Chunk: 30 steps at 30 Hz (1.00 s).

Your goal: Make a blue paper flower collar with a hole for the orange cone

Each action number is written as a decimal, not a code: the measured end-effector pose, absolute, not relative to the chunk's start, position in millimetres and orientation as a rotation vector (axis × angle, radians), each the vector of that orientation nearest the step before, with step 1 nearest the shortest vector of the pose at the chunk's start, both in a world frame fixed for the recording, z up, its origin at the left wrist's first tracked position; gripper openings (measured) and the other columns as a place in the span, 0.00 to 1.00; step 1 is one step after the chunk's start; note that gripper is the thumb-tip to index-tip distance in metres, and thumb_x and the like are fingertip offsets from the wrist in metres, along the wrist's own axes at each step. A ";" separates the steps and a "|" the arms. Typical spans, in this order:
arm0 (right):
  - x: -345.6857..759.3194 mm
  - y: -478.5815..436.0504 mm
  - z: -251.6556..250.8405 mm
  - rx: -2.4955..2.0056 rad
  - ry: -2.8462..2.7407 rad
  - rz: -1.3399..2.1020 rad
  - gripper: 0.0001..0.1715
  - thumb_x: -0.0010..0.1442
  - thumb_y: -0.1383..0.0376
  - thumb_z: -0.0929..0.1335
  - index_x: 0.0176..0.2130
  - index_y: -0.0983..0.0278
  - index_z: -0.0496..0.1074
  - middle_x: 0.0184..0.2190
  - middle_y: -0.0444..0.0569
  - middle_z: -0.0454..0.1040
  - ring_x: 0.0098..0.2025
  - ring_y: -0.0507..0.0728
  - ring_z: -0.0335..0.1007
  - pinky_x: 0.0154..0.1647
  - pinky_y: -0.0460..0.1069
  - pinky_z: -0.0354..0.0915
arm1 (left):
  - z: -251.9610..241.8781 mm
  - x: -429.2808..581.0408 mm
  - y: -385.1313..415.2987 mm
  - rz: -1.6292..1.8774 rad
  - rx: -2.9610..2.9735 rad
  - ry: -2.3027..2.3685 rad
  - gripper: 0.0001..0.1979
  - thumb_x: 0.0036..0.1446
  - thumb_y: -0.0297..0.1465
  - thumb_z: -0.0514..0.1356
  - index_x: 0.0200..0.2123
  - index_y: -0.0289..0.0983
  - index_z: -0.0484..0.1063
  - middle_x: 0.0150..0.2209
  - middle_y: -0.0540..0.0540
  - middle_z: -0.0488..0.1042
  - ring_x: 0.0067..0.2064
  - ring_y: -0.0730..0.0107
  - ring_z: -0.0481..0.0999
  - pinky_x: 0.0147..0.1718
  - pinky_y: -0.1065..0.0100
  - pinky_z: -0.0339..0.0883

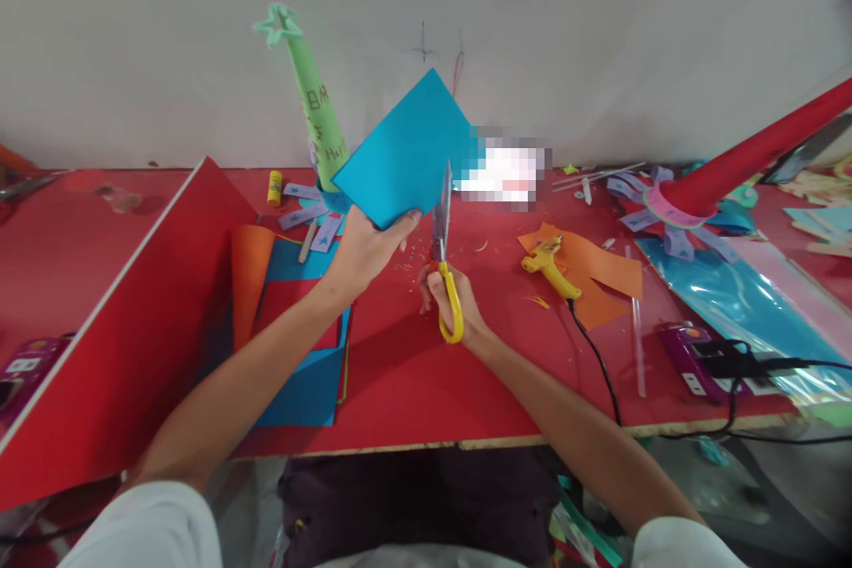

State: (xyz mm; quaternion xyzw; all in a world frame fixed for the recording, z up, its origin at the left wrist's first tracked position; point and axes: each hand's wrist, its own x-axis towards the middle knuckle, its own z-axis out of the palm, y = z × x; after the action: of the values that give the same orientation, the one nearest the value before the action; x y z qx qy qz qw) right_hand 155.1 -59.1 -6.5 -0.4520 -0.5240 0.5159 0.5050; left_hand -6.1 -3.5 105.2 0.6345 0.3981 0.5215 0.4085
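A blue sheet of paper (406,146) is raised above the red table, tilted, with its lower edge pinched in my left hand (373,250). My right hand (459,302) grips yellow-handled scissors (449,284). Their blades point upward and lie at the right part of the sheet. I cannot tell whether the blades have cut into it. Behind the paper stands a green paper cone (312,98) with a star on top and writing on its side.
Right of my hands lies a yellow glue gun (552,268) on orange paper scraps (609,271). A purple power strip (692,359) with cords sits near the front edge. A red cone (752,151) leans at the right. A red upright board (133,319) and a glue stick (274,187) are left.
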 end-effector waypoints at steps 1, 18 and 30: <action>155.1 -59.0 -7.0 -1.091 -1.261 1.245 0.44 0.57 0.23 0.68 0.37 0.59 0.70 0.22 0.40 0.67 0.22 0.52 0.66 0.26 0.49 0.72 | 105.6 -5.7 -4.1 1.306 1.597 1.004 0.19 0.63 0.37 0.69 0.24 0.41 0.67 0.23 0.49 0.70 0.25 0.71 0.69 0.27 0.65 0.65; 158.1 -56.7 -5.7 -1.109 -1.269 1.224 0.44 0.57 0.22 0.67 0.36 0.59 0.70 0.22 0.41 0.67 0.23 0.52 0.66 0.26 0.50 0.72 | 108.7 -3.1 -7.4 1.339 1.534 1.010 0.18 0.62 0.37 0.69 0.25 0.41 0.66 0.23 0.50 0.69 0.25 0.71 0.69 0.27 0.65 0.66; 157.9 -56.5 -8.0 -1.108 -1.269 1.199 0.44 0.57 0.22 0.68 0.37 0.59 0.70 0.24 0.40 0.67 0.23 0.52 0.66 0.25 0.49 0.71 | 111.4 -1.5 -9.4 1.300 1.556 0.970 0.18 0.63 0.35 0.69 0.24 0.41 0.67 0.22 0.50 0.69 0.25 0.71 0.69 0.27 0.64 0.64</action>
State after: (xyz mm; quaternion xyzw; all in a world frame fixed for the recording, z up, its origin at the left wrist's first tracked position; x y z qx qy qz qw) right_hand 157.9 -56.5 -8.0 -0.4603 -0.5276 0.4981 0.5116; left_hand -1.5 -9.4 111.4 0.6243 0.3893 0.5215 0.4322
